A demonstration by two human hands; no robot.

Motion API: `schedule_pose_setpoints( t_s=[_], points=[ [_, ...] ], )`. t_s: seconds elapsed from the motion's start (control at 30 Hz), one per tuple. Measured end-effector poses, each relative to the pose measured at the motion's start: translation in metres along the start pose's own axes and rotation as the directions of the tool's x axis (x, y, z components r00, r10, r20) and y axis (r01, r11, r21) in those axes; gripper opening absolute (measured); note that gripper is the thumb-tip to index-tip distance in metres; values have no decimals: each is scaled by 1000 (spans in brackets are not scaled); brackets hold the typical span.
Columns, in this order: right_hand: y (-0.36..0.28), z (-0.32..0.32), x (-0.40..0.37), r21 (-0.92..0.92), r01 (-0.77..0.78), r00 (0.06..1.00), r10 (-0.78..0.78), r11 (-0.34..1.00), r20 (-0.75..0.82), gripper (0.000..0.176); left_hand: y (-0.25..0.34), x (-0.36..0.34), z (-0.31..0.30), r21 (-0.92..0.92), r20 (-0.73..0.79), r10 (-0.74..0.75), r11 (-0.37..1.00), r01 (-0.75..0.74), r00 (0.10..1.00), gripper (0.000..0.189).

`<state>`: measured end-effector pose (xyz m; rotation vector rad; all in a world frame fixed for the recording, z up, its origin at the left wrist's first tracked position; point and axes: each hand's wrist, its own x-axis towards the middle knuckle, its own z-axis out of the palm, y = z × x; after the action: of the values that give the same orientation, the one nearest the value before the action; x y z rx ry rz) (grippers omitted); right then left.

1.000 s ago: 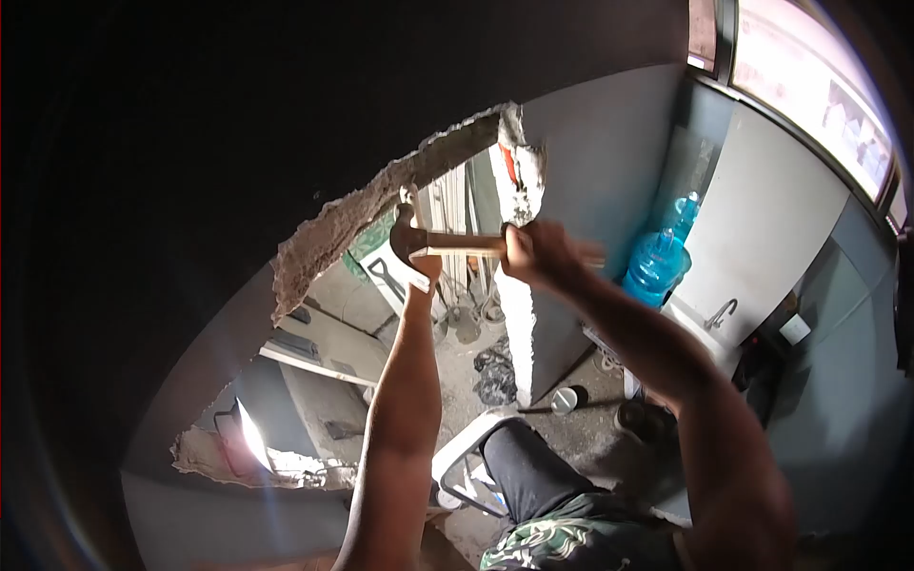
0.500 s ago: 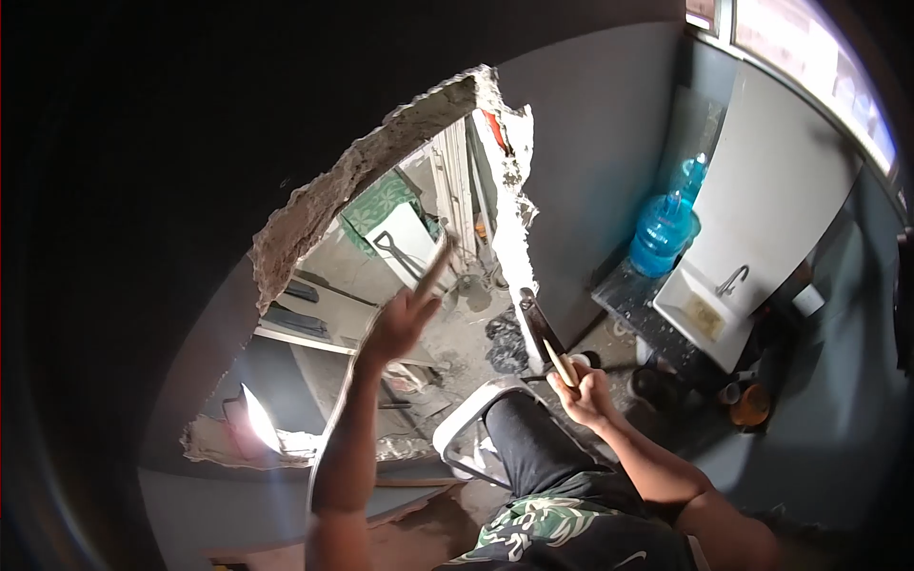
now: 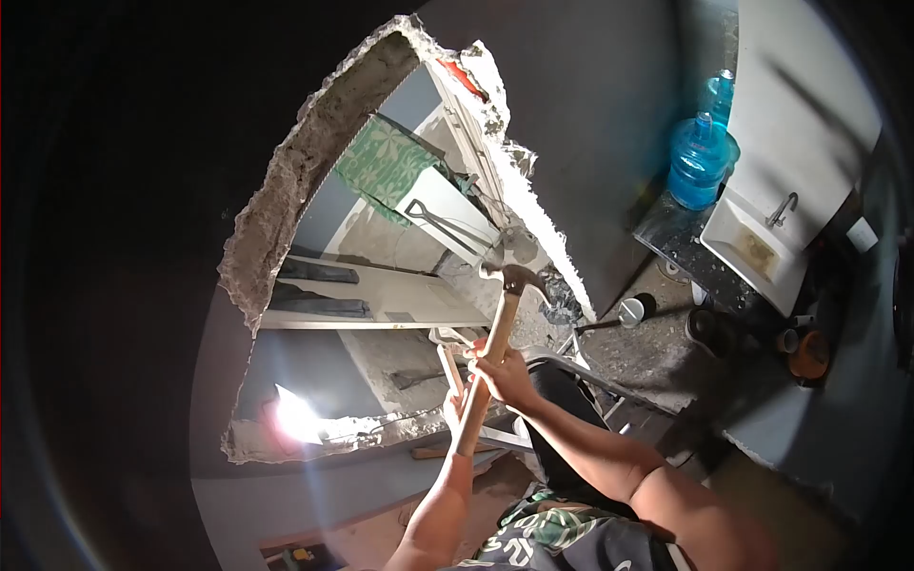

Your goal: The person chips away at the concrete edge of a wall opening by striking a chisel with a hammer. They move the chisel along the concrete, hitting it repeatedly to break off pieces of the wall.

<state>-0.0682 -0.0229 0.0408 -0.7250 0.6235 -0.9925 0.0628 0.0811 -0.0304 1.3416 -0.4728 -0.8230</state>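
My right hand [image 3: 505,378] is closed around the wooden handle of a claw hammer [image 3: 501,328]. The hammer's metal head points up and away from me, and the handle's end reaches down across my left forearm. Close beside it, my left hand [image 3: 456,407] grips a pale wooden handle [image 3: 448,367]; what sits at its far end I cannot make out. Both hands are together in front of a large ragged hole in the wall, whose broken edge [image 3: 249,249] shows rough masonry. Part of my left hand is hidden behind the hammer handle.
Through the hole are a shovel [image 3: 443,228], a green patterned cloth [image 3: 390,171] and a white board or shelf [image 3: 419,306]. A bright lamp [image 3: 297,419] shines at lower left. To the right are blue water bottles [image 3: 695,167], a sink [image 3: 752,249] and a floor with debris.
My hands were apart and have come together. My left hand has moved down, my right hand left. The claw hammer now shows clearly in my right hand. The view has shifted.
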Motion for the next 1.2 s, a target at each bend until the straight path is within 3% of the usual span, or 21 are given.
schedule_pose_setpoints(
  t_s=[0.03,0.07,0.1,0.17,0.2,0.3,0.33,0.37,0.43,0.47,0.53,0.7,0.8,0.87,0.9,0.97,1.0,1.07,1.1,1.17,1.2],
  points=[
    [0,4,-7,52,-47,999,47,998,2,40,0,2,0,158,-26,73,985,-68,997,26],
    [18,0,-12,-3,41,999,-41,999,5,43,-1,-3,-1,196,-122,37,981,-12,992,18],
    [37,-6,-14,-58,139,990,-138,989,16,46,26,-13,16,218,-52,-78,972,87,996,22],
    [34,-13,-21,-152,63,997,-55,986,53,48,-21,11,-27,672,-151,65,738,54,986,24],
    [37,-15,-20,-204,73,996,-63,976,56,45,-37,11,-41,690,-133,166,723,-29,977,26],
    [49,-24,-12,-486,256,966,-239,836,99,38,-110,36,-104,721,-34,135,690,-70,990,30],
    [50,-23,-12,-331,12,1000,-13,944,-1,27,-77,21,-79,964,212,113,-185,-189,971,27],
    [50,-26,-12,-366,-40,999,43,930,-2,26,-78,21,-78,965,207,111,-185,-184,972,27],
    [35,-28,-15,-472,38,999,-28,881,29,23,-85,21,-74,974,8,195,219,-52,981,31],
    [29,-27,-16,-475,37,999,-25,879,32,23,-76,14,-71,983,180,124,-61,-173,976,40],
    [22,-26,-17,-415,-50,998,57,909,4,20,-80,14,-72,991,136,106,-16,-135,985,42],
    [27,-22,-20,-430,14,1000,-5,903,22,19,-82,13,-78,995,62,80,76,-69,995,45],
    [31,-24,-19,-504,48,997,-13,862,73,20,-84,21,-85,998,53,-104,51,-47,993,50],
    [34,-23,-19,-557,37,994,30,830,110,20,-86,13,-76,986,155,129,-89,-144,980,39],
    [39,-23,-19,-575,59,992,15,816,123,18,-95,17,-81,986,153,131,-88,-142,980,39],
    [43,-23,-17,-593,84,990,-1,801,139,20,-122,30,-100,900,399,468,-362,-241,788,23],
    [44,-23,-16,-601,53,989,40,797,141,21,-113,27,-91,901,399,469,-362,-240,788,23],
    [41,-23,-15,-609,22,987,81,793,142,23,-65,15,-51,959,-44,277,282,-38,960,33],
    [34,-23,-14,-623,-10,982,126,782,143,20,-42,9,-31,959,-43,277,281,-38,960,33],
    [32,-23,-13,-634,-45,974,175,772,144,24,-8,-1,-3,820,-281,154,551,153,947,43],
    [33,-24,-13,-628,-1,983,115,778,141,24,-6,0,-2,823,-282,153,546,157,947,43]
  ],
)
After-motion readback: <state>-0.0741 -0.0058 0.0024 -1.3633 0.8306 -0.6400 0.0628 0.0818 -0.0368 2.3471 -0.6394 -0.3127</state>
